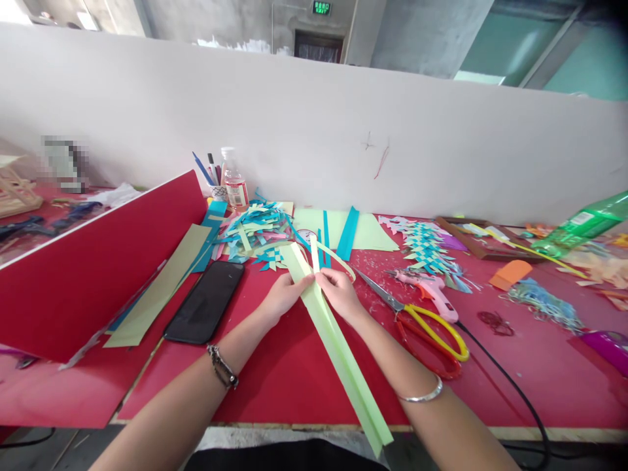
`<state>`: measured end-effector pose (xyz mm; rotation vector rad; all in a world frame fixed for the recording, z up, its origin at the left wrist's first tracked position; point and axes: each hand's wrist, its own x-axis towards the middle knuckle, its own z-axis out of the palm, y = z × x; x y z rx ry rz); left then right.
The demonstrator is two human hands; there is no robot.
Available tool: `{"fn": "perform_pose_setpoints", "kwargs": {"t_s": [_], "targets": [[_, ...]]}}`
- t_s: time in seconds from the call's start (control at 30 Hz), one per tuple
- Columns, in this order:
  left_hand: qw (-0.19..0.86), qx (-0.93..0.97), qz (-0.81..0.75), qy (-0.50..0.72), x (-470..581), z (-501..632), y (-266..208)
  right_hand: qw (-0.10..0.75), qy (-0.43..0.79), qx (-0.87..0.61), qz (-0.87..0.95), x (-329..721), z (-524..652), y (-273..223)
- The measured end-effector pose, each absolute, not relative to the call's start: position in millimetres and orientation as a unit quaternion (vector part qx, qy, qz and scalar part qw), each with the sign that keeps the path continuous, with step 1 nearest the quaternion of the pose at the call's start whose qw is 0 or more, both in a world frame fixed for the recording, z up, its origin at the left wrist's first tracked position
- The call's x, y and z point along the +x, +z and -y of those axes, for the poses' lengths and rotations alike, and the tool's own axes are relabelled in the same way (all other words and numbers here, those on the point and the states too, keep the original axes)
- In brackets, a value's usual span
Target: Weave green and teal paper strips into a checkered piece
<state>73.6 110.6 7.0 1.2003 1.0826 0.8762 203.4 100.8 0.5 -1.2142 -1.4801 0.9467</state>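
A long pale green paper strip (343, 350), creased lengthwise, slants from the middle of the table out over its front edge. Near its far end my left hand (286, 294) pinches one side. My right hand (338, 292) is closed on the same strip, thumb close to the left one, where a narrow flap (314, 255) stands up. Scissors (392, 301) with yellow and red handles lie just right of my right hand. Beyond both hands is a heap of cut blue, green and pink paper strips (255, 229).
A black phone (205, 302) lies left, beside paper sheets (157, 284) and a leaning red board (112, 261). Right are a pink glue gun (432, 291) with a black cord, a woven paper piece (426, 245) and a green bottle (583, 222). A white partition (304, 131) stands behind.
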Motion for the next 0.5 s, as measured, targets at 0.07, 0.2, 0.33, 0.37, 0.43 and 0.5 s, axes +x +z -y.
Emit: {"fn": "perform_pose_setpoints", "kwargs": {"t_s": [0.07,0.2,0.33,0.37,0.43,0.5], "targets": [[0.601,0.522,-0.465,0.388,73.7,-111.7,5.4,0.485,0.384,-0.501,0.605,203.3,-101.2,-0.3],[0.560,0.539,-0.477,0.411,72.3,-115.8,2.0,0.493,0.377,-0.513,0.593,204.7,-102.6,-2.8],[0.539,0.538,-0.496,0.419,70.6,-116.8,3.4,0.509,0.384,-0.527,0.562,206.9,-104.3,-4.8],[0.548,0.541,-0.488,0.410,70.8,-116.1,4.5,0.514,0.386,-0.529,0.554,207.1,-104.6,-4.8],[0.572,0.553,-0.470,0.382,72.0,-114.1,6.5,0.523,0.388,-0.532,0.541,207.2,-105.0,-4.0],[0.585,0.561,-0.464,0.357,73.4,-112.5,7.2,0.527,0.387,-0.534,0.536,206.8,-104.8,-2.7]]}}
